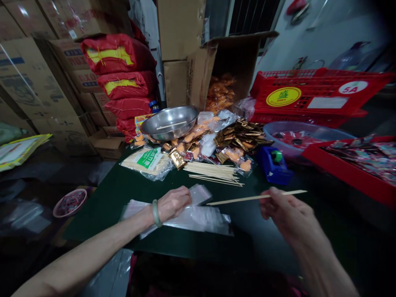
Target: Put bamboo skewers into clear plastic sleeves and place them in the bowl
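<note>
A dark green table (99, 210) stands in a dim, cool-lit room, a soft sheen on its surface towards the right. Brown cardboard boxes (27, 86) are stacked high along the left side. Behind the table, a pale bluish wall (284, 49) rises at the right, beside a dark, pale-framed opening (255, 18), probably a barred window.

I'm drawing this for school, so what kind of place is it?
It looks like a packing workroom or storeroom: cardboard boxes are piled up, and clear plastic bags and wooden sticks lie on a dark green table.
</note>
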`<state>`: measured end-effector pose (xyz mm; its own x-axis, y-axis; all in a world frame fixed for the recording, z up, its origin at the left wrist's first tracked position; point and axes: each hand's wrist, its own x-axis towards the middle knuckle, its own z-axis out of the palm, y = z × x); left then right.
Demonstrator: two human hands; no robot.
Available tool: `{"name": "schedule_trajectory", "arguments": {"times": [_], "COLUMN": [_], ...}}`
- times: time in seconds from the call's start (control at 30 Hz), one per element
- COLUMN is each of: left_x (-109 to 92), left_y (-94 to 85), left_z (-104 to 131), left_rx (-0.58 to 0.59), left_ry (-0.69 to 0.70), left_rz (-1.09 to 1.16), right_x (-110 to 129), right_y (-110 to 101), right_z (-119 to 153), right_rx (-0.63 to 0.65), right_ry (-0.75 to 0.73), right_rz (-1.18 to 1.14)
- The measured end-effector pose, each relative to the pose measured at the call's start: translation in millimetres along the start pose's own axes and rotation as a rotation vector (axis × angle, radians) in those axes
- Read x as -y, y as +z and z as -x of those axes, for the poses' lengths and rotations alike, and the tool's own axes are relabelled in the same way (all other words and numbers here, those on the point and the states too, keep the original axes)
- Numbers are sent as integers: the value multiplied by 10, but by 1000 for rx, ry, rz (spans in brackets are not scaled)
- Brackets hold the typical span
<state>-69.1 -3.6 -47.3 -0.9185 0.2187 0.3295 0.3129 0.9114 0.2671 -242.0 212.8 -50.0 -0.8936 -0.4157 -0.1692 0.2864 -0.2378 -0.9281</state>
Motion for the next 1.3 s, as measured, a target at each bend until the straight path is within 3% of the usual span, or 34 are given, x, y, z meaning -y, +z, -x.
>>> {"name": "schedule_trajectory", "arguments": {"times": [0.17,0.3,0.4,0.63,0.9,1.1,1.3], "left_x": [20,65,78,30,-10,-65,-156], "left_y": [242,292,278,235,65,-18,9], "left_z": [-59,-48,-49,-111,-195,-271,-380], "left_rx": [135,161,170,221,278,312,291], "left_ry": [84,82,88,159,207,235,251], "left_rz": [-83,-129,-140,-196,-210,-193,-231], "right_x": [-77,-248,-252,-268,-361,-366,-484], "right_y": [31,99,61,140,198,391,648], "right_z": [71,86,68,62,2,93,289], "right_rx": [-40,-51,-65,38,69,136,251], "right_ry": [22,46,49,118,164,187,181], "right_rz": [-42,-17,-2,1,-59,-39,36]}}
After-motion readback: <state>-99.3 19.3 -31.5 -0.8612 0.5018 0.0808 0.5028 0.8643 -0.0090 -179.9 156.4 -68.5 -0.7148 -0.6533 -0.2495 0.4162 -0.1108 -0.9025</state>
